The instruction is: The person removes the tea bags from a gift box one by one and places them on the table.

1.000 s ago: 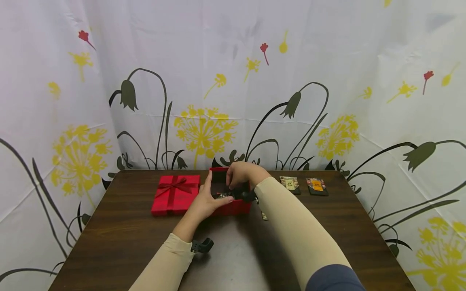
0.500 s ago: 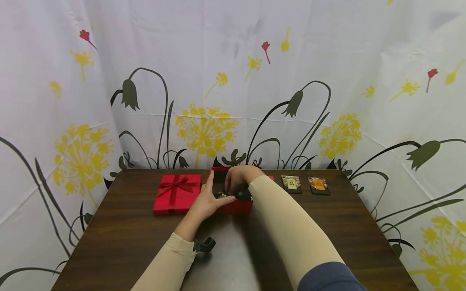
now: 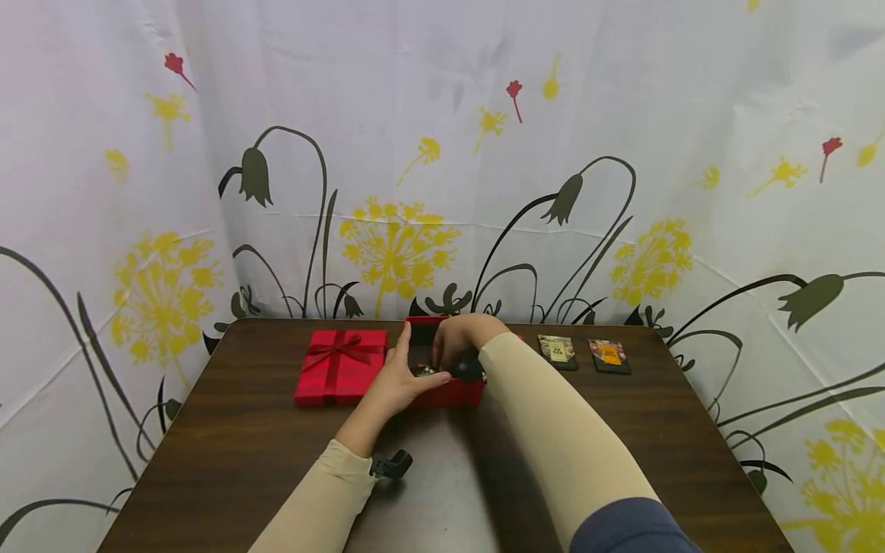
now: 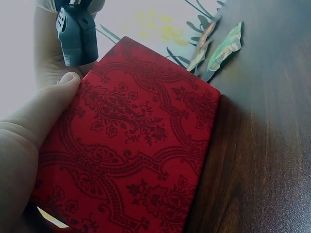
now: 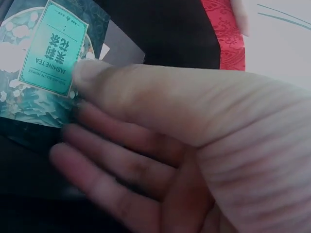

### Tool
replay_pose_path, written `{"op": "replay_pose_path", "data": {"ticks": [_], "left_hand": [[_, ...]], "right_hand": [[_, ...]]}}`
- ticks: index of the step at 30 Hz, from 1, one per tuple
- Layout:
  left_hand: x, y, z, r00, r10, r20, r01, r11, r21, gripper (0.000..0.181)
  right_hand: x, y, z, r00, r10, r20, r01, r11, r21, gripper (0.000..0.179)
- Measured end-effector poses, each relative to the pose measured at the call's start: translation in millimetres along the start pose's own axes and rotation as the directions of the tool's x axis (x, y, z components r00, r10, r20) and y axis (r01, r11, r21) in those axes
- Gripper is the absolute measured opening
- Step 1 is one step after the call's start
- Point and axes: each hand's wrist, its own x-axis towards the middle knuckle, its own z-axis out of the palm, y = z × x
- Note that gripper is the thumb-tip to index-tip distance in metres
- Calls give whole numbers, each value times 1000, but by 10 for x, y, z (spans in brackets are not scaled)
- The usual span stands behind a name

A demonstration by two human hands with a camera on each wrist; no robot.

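An open red gift box [image 3: 449, 395] with a dark inside stands at the back middle of the table. My left hand [image 3: 399, 382] holds its near left corner, thumb along the front rim and fingers up the left side. In the left wrist view, the thumb lies along the edge of the patterned red wall. My right hand [image 3: 462, 338] reaches down inside the box. In the right wrist view, its thumb tip overlaps the edge of a green jasmine tea sachet [image 5: 54, 51]; the other fingers spread loosely below. The box's contents are mostly hidden in the head view.
Left of the box lies a red lid [image 3: 342, 369] with a ribbon bow. To the right are a tea sachet with a pale label [image 3: 557, 352] and one with an orange label [image 3: 609, 355]. A patterned curtain [image 3: 442, 153] hangs behind the table [image 3: 235, 438].
My right hand has gone slightly lower into the box and its fingers have shifted there. The left hand stays on the box. The head view has turned slightly left.
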Motion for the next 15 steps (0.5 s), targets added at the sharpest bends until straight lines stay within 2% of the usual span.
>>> {"op": "replay_pose_path", "data": {"ticks": [4, 8, 15], "left_hand": [[-11, -3, -12, 1000, -9, -1, 9, 1000, -7, 136], [-13, -8, -15, 1000, -7, -4, 7, 1000, -6, 135], [-6, 7, 7, 1000, 8, 10, -8, 1000, -22, 133]], "right_hand": [[27, 0, 12, 1000, 3, -20, -2, 999, 36, 27], [30, -12, 11, 1000, 5, 6, -5, 999, 32, 39], [-29, -9, -4, 999, 21, 50, -20, 1000, -12, 36]]}}
